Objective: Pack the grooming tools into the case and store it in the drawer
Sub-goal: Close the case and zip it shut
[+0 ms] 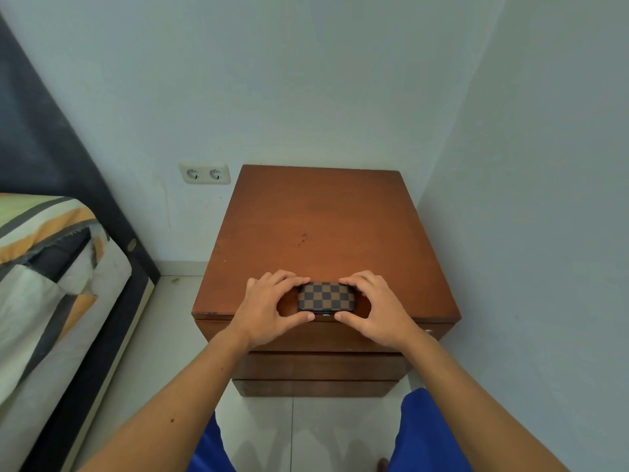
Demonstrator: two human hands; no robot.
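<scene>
A small case (pixel 326 296) with a brown and dark checkered lid lies closed near the front edge of the wooden bedside cabinet (pixel 316 216). My left hand (pixel 269 308) grips its left end, fingers curled over the far side and thumb on the near edge. My right hand (pixel 372 306) grips the right end the same way. No grooming tools are visible outside the case. The cabinet's drawers (pixel 316 366) below the top are closed.
A bed (pixel 44 267) with a striped cover stands to the left, with a dark headboard behind it. A double wall socket (pixel 204 173) sits on the wall left of the cabinet. The right wall runs close beside the cabinet. White floor tiles lie below.
</scene>
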